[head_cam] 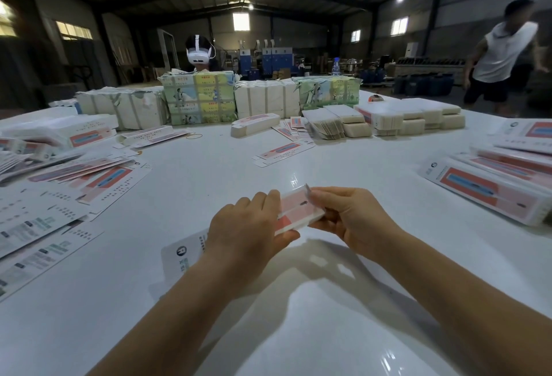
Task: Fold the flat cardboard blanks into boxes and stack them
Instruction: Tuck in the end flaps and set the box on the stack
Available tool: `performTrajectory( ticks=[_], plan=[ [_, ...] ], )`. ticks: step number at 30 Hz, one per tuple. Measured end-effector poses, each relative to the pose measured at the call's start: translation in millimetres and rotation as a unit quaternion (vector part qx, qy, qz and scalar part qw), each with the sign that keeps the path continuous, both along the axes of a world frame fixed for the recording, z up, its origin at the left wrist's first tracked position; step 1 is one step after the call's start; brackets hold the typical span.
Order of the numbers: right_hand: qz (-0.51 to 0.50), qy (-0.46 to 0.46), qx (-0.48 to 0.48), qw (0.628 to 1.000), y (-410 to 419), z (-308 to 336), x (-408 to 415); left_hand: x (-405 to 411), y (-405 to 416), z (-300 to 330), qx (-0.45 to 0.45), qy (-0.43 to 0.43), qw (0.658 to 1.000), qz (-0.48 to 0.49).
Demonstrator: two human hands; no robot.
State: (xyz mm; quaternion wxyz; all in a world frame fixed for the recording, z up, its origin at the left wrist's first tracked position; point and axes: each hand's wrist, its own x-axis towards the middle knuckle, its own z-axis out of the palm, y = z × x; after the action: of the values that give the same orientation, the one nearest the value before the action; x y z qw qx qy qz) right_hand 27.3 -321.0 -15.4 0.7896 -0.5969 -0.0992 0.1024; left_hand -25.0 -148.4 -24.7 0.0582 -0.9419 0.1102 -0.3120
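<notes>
I hold a white and red cardboard box (298,211) above the white table (209,184), partly folded into shape. My left hand (251,232) grips its middle from above, thumb under the near edge. My right hand (349,217) holds the right end, fingers at the end flap. The box's left end with a round logo sticks out below my left wrist. Flat printed blanks (74,184) lie spread at the left. Folded boxes (507,184) are stacked at the right.
Bundled packs of blanks (198,98) line the far side, with loose piles (412,120) and a single blank (283,151) in front. A person wearing a headset (199,53) sits behind them. Another person (501,56) moves at the far right. A rubber band (194,136) lies mid-table.
</notes>
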Motion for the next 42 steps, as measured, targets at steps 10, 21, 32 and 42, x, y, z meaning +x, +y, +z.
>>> performTrajectory(
  ticks=[10,21,32,42],
  plan=[
    [-0.029,-0.03,-0.005,0.999,0,3,-6,-3,-5,7,-0.006,-0.051,0.999,-0.017],
    [-0.096,-0.183,-0.176,0.962,9,-3,-13,-3,-8,9,0.061,-0.08,0.995,0.016],
    [-0.116,-0.261,-0.275,0.918,11,-10,-12,-4,-14,5,-0.009,-0.049,0.998,0.045],
    [-0.2,-0.35,-0.291,0.868,8,-12,-17,-7,-20,6,-0.026,-0.047,0.998,0.028]
  ],
)
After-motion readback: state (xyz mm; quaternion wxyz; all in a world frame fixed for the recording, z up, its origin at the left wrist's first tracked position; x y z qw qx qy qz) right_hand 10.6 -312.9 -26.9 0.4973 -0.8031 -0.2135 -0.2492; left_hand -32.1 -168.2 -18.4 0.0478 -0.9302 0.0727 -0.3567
